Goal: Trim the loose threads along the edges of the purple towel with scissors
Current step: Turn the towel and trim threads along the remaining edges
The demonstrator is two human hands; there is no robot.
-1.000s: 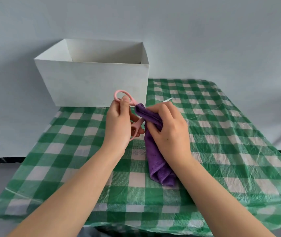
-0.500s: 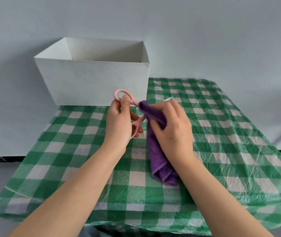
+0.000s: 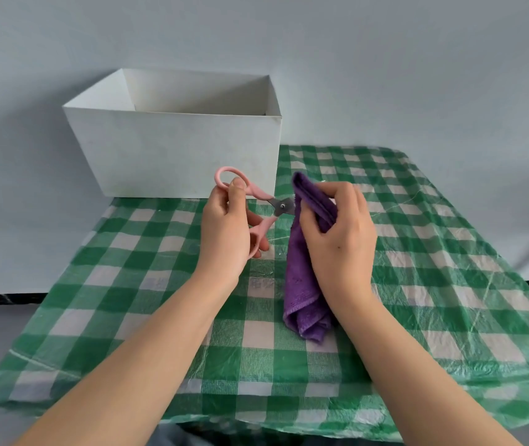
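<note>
Right hand (image 3: pixel 337 239) gripped towel (image 3: pixel 301 284) at frame centre, edge raised for access. Left hand (image 3: pixel 227 233) gripped scissors (image 3: pixel 256 201), blades at edge.

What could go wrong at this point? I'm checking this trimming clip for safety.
1. The pink scissors' blades meet the purple towel right beside the right hand's fingers; a snip might nick them.
2. The blade tips are hidden by the towel, so the left hand could cut the hem instead of a thread.
</note>
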